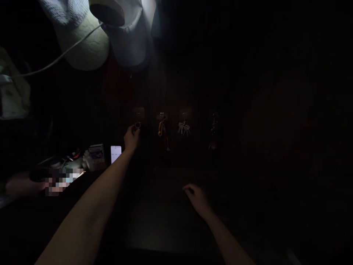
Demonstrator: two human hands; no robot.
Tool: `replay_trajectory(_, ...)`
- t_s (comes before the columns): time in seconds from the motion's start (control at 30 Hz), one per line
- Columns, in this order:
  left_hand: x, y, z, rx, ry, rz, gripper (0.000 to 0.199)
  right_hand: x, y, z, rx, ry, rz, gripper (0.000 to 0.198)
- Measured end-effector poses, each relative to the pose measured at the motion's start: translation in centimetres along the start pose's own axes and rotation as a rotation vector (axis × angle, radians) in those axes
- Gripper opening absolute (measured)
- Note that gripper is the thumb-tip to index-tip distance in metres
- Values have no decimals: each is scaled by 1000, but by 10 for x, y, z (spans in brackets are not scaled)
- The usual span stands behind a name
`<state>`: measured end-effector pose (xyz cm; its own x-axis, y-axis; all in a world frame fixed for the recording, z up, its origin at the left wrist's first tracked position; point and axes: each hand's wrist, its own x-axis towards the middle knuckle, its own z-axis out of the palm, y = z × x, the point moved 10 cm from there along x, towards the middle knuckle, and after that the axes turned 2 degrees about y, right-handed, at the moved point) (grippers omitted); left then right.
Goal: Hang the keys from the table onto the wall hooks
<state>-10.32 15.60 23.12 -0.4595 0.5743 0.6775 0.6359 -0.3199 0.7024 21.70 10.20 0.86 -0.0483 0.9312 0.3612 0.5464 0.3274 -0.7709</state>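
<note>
In the dim light my left hand (131,138) reaches up to the dark back panel, its fingers closed on a metal key ring (137,125) just below a small wall hook (138,114). What hangs from that ring is hidden by my hand. To the right of it hang a yellow and red cord (161,128), a bunch of keys (184,128) and a metal chain (213,124), each from the panel. My right hand (199,200) is low over the dark tabletop (160,221), thumb and fingertips curled together. Nothing shows in its grip.
Pale caps (85,46) hang at the upper left with a white cable (60,57) across them. A lit phone (116,154) stands upright behind my left forearm. A small box (97,154) and cluttered items sit at the left. The right side is too dark to make out.
</note>
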Motion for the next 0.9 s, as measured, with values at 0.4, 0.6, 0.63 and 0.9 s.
replay_trajectory(0.4,-44,-67,11,-181,22,-275,31,-1,-4,-2,-16,12,-1,21)
replay_trajectory(0.6,-75,-75,13,-141,-43,-282,25,-2,-8,-3,-7,12,-36,22)
replay_trajectory(0.63,-84,-77,14,-137,-67,-282,24,-1,-8,-3,-10,16,-41,22)
replay_trajectory(0.9,-171,-85,17,-138,-315,-294,12,-2,-9,-5,-45,21,-15,23)
